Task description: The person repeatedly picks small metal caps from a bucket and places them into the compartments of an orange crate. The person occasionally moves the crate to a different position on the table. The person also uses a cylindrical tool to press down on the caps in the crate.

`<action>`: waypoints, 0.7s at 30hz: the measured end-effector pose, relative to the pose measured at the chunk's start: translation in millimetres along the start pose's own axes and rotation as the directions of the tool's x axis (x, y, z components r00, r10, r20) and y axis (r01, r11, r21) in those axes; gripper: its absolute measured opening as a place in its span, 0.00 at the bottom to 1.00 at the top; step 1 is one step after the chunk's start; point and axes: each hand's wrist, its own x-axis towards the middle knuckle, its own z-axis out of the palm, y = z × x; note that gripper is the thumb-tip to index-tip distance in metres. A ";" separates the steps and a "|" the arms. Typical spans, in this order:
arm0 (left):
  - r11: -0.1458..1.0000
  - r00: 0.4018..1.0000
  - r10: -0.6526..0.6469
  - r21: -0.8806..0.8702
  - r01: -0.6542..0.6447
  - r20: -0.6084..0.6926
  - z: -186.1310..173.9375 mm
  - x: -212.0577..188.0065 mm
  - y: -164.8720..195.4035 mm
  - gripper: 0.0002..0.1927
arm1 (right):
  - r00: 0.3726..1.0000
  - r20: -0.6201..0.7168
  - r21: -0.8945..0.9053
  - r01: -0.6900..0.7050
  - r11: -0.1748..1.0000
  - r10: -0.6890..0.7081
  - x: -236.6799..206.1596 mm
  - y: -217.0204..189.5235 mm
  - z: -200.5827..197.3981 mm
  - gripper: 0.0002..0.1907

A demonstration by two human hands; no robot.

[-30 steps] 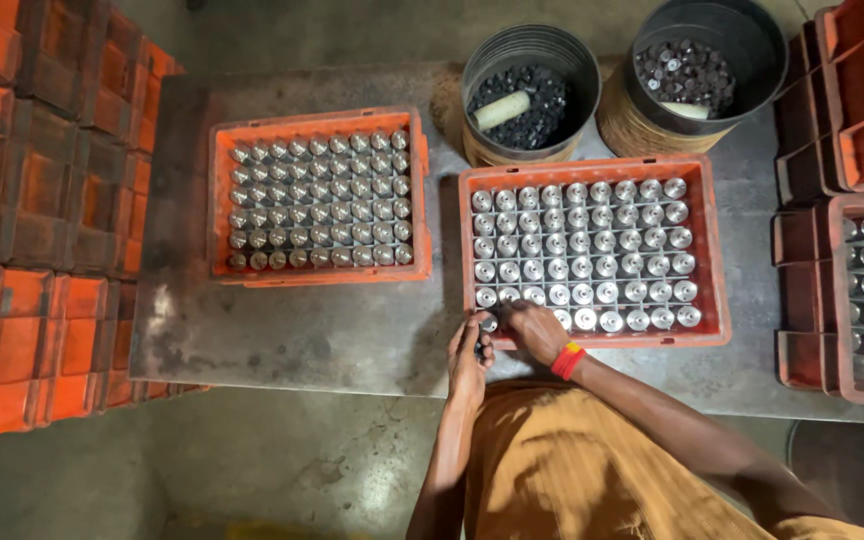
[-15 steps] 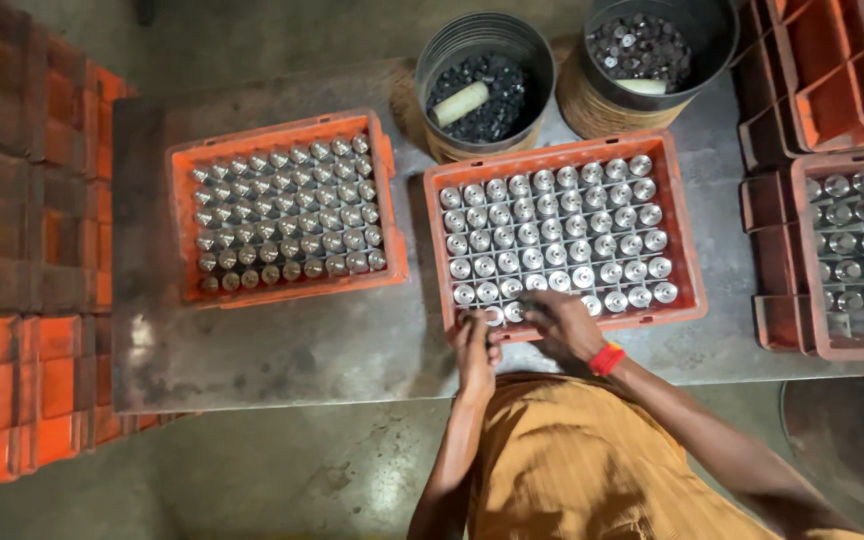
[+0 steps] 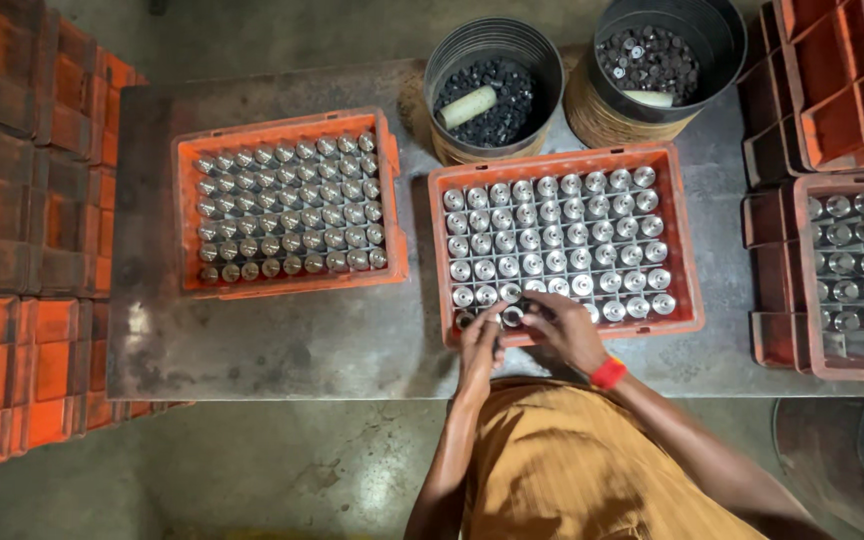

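Both hands work at the near edge of the orange crate (image 3: pixel 687 250) of upright metal cylinders — the left hand (image 3: pixel 479 345) and right hand (image 3: pixel 569 330), close together, pinch a small metal cylinder (image 3: pixel 512 315) in the front row. A second ago they sat at that corner too; only the view has shifted. Two buckets (image 3: pixel 542 60) stand beyond.

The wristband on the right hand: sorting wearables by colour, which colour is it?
Red wristband, clearest in the head view.
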 end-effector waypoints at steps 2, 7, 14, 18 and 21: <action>0.990 0.991 -0.114 0.094 0.108 0.063 10.6 -4.1 -2.4 0.19 | 0.986 0.114 0.302 -0.148 0.942 0.119 -7.9 5.5 -6.7 0.23; 0.930 0.985 -0.168 -0.324 0.175 0.050 16.1 11.6 -22.4 0.21 | 0.926 0.114 0.378 -0.376 0.846 0.360 -7.1 39.1 -15.2 0.18; 0.913 0.995 -0.081 -0.404 0.051 -0.056 -10.8 31.2 -43.8 0.15 | 0.975 0.108 -0.292 0.215 0.932 -0.192 1.8 51.4 -9.6 0.07; 0.941 0.998 -0.022 -0.340 0.000 -0.061 -3.8 20.0 -34.9 0.16 | 0.974 0.208 -0.358 0.163 0.919 -0.092 9.8 29.0 -3.1 0.11; 0.979 1.000 -0.001 -0.202 -0.003 -0.023 8.5 15.0 -16.0 0.18 | 0.982 0.084 -0.240 0.185 0.953 -0.170 5.9 19.6 -15.0 0.19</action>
